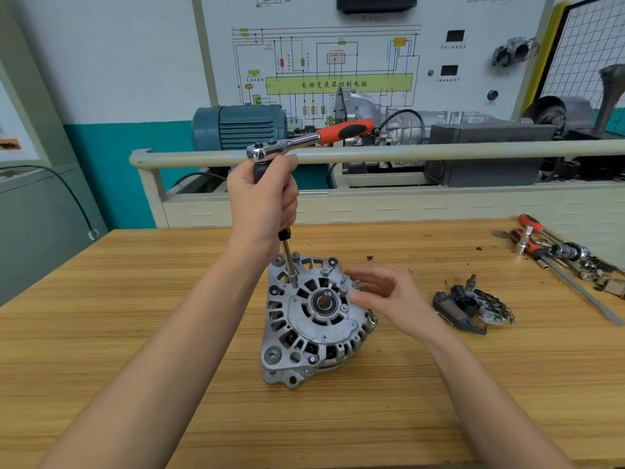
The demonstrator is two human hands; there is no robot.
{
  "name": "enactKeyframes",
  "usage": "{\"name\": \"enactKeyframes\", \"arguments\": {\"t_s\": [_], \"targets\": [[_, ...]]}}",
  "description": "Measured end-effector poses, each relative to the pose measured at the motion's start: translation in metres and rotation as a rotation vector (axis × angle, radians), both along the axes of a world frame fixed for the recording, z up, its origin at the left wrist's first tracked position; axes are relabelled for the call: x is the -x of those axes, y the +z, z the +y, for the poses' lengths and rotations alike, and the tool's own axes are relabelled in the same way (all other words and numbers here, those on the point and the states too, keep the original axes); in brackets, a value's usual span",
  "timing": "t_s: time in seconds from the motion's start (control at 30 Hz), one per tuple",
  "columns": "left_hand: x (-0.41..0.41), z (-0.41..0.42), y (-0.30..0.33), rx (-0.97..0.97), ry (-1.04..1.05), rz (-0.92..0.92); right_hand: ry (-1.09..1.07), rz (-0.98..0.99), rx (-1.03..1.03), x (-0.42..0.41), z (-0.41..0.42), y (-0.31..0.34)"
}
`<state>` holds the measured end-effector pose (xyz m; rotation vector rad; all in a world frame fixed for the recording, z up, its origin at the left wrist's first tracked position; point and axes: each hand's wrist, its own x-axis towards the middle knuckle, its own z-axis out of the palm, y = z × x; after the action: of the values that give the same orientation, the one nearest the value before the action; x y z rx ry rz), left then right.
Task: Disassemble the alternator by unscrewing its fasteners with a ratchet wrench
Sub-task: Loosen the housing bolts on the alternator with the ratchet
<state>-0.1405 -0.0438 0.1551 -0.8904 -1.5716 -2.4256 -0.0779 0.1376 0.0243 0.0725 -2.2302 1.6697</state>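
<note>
alternator (pixel 314 319): centre of the frame, lying flat on the wooden bench (pixel 135 316), open end-face up, bearing bore in the middle.

wrench (pixel 304 138): upper centre of the frame, above the alternator. Its chrome head sits on top of a long extension (pixel 287 255); the orange handle sticks out to the right, roughly level.

extension axis: near upright, leaning a little, running down from the head to a socket seated at the upper-left rim of the alternator face. Whether the socket is fully on a fastener cannot be told.

left hand (pixel 262 201): wrapped around the dark grip of the extension just under the wrench head, fingers curled tight on it.

right hand (pixel 385 292): fingers loose and spread, holding nothing, just beside the right rim of the alternator; blurred, so contact with the housing cannot be told.

key relation: the handle is up and to the right of the left hand, well above the right hand. To swing it, my guess is the right hand is the freer one and must rise to reach it, while the left keeps the extension steady.

fasteners left: several bolts and studs still show around the rim.

removed part (pixel 473 308): dark rectifier-like piece, right of the alternator.

tools (pixel 554 250): screwdrivers and sockets, far right edge.
</note>
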Motion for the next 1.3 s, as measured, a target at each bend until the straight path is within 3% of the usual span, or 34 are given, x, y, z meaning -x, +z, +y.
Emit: {"name": "enactKeyframes", "arguments": {"t_s": [0.1, 0.3, 0.63, 1.07, 1.3], "targets": [[-0.004, 0.001, 0.002, -0.001, -0.01, 0.012, -0.002, -0.018, 0.091, 0.001, -0.003, -0.003], [-0.012, 0.006, 0.005, -0.009, -0.032, 0.016, -0.085, 0.003, 0.073, -0.005, -0.012, -0.002], [-0.028, 0.03, 0.004, -0.074, -0.131, -0.002, -0.35, 0.096, -0.162, -0.018, -0.041, -0.017], [-0.031, 0.047, -0.009, -0.063, -0.061, -0.055, -0.311, 0.076, -0.126, -0.024, -0.045, -0.018], [-0.042, 0.045, -0.016, -0.067, -0.108, 0.053, -0.308, 0.057, -0.128, -0.025, -0.045, -0.016]]}}
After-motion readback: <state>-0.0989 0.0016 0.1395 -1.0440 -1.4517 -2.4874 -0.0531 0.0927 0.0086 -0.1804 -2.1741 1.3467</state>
